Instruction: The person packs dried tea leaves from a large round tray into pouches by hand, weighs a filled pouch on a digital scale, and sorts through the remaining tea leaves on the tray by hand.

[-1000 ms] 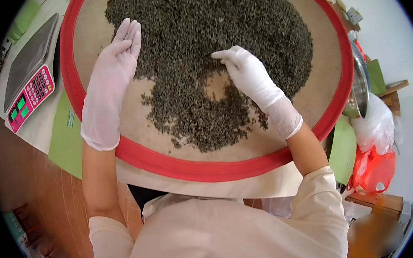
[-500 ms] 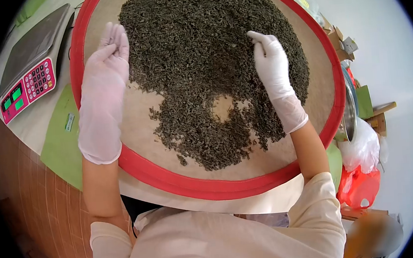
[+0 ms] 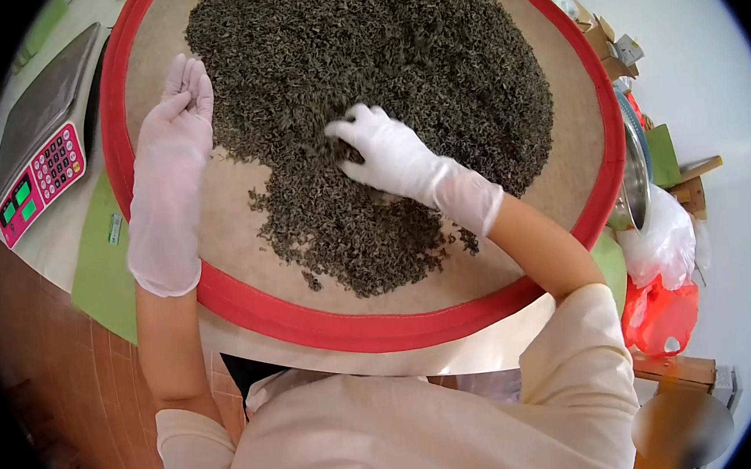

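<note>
Dark, curled dried leaves that look like tea leaves (image 3: pixel 361 50) lie in a wide heap on a round tan tray (image 3: pixel 233 219) with a red cloth rim. My left hand (image 3: pixel 176 105), in a whitish glove, is held over the tray's left side by the heap's edge. Its palm is turned up, the fingers stretched and slightly cupped, with nothing visible in it. My right hand (image 3: pixel 385 153), in a white glove, is down at the middle of the heap. Thumb and fingers are curved and apart, with dark leaves showing between them; the fingertips are slightly blurred.
A scale (image 3: pixel 48 168) with a pink keypad and lit green displays stands left of the tray. Green cloth (image 3: pixel 101 274) hangs below it. Along the right wall are a metal bowl (image 3: pixel 636 205), a clear plastic bag (image 3: pixel 663 243), a red bag (image 3: pixel 662 318) and cardboard boxes (image 3: pixel 608 49).
My right hand has swept left from the heap's right side to its middle, and leaves now cover the bare patch there. My left hand keeps its cupped pose; the view has shifted slightly.
</note>
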A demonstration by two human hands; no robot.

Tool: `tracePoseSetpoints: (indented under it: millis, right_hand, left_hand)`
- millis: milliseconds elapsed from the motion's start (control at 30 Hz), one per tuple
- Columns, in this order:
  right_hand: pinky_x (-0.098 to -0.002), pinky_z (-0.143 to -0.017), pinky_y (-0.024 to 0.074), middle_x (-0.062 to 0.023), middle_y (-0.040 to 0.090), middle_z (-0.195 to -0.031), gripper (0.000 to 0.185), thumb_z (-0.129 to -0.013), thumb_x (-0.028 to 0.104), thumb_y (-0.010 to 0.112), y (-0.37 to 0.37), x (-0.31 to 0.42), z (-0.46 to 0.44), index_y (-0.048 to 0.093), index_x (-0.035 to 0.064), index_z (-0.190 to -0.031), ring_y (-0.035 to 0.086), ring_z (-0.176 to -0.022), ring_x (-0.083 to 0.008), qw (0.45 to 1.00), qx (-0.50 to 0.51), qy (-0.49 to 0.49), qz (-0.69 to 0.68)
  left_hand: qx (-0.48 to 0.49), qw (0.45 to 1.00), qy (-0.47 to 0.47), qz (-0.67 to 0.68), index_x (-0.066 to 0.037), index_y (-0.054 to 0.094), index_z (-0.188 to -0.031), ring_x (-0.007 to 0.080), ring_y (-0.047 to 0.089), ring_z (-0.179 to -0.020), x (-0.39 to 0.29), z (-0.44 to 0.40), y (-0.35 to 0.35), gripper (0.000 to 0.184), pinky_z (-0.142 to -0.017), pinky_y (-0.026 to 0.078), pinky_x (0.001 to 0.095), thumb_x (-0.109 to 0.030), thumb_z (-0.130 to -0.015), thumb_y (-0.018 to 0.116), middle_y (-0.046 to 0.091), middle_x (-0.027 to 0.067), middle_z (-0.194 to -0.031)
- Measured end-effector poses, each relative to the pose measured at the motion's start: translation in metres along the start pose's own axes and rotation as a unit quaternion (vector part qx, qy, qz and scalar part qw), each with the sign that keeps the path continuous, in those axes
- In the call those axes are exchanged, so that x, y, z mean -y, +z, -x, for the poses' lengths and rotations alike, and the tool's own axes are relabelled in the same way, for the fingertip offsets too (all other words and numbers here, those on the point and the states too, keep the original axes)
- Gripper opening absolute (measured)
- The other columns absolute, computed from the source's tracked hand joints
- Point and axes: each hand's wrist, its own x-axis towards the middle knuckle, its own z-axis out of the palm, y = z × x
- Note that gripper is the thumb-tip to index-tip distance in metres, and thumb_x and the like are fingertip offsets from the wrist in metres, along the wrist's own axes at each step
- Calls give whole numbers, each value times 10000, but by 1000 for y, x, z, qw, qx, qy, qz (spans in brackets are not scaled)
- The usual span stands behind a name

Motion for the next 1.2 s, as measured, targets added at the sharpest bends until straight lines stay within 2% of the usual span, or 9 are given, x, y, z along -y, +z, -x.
tracePoseSetpoints:
  millis: [200,233,367,433,667,900,967,1100,1200]
  right_hand:
    - [-336,-885,501,-105,581,-1076,337,-794,40,620,-28,-9,67,623,98,-1125,601,-989,-252,968,113,47,-220]
    - [-310,-909,482,-85,601,-1069,338,-800,55,626,-47,-19,75,621,93,-1136,596,-985,-201,938,145,144,-279]
    - [-284,-938,466,-80,619,-1121,417,-853,94,640,-48,-35,87,586,108,-1267,577,-1018,-161,949,40,162,-267]
    - [-276,-936,464,-73,613,-1139,466,-875,113,641,-56,-27,88,543,106,-1332,567,-1021,-142,870,76,174,-455]
    - [-280,-789,485,-99,674,-872,280,-908,144,551,-55,-57,95,659,65,-1154,624,-810,-170,973,-87,180,-120]
    - [-318,-758,501,-116,681,-839,245,-890,117,505,-44,-40,95,674,58,-1057,647,-808,-222,973,56,191,-118]
    - [-345,-821,515,-113,683,-960,196,-900,129,558,-26,-34,90,671,63,-1045,645,-892,-294,988,-73,76,-108]
    - [-383,-887,493,-96,644,-1056,216,-874,173,633,-4,2,64,669,84,-1067,605,-1003,-286,990,-86,-61,-96]
    - [-385,-871,492,-84,638,-1020,212,-850,199,668,0,14,59,684,94,-1033,602,-981,-280,994,-78,-42,-64]
  left_hand:
    - [38,996,-29,-73,93,394,-1361,273,426,-1309,8,9,3,484,-1115,383,343,152,-885,326,453,193,-1361]
    - [67,992,-51,-95,94,386,-1365,272,420,-1314,12,13,1,488,-1114,381,340,152,-882,336,448,189,-1363]
    - [76,986,-76,-129,103,360,-1370,276,423,-1305,19,11,0,495,-1106,387,343,152,-878,356,424,184,-1378]
    - [54,985,-133,-94,110,363,-1360,278,438,-1285,22,11,0,487,-1099,396,347,154,-875,377,424,180,-1380]
    - [43,977,-169,-121,87,437,-1323,284,487,-1242,29,4,-9,453,-1046,461,335,173,-885,361,488,177,-1321]
    - [57,969,-170,-170,54,434,-1342,259,496,-1253,30,0,-6,431,-1070,453,334,141,-927,356,508,147,-1324]
    - [83,966,-227,-89,44,416,-1360,262,499,-1249,25,-8,-16,439,-1067,454,339,133,-936,343,499,151,-1332]
    - [147,943,-298,-10,32,398,-1377,261,502,-1243,14,-30,-40,448,-1062,456,343,124,-944,331,487,153,-1342]
    - [148,948,-281,-16,25,389,-1385,258,493,-1251,17,-26,-41,453,-1061,456,346,120,-946,333,473,152,-1355]
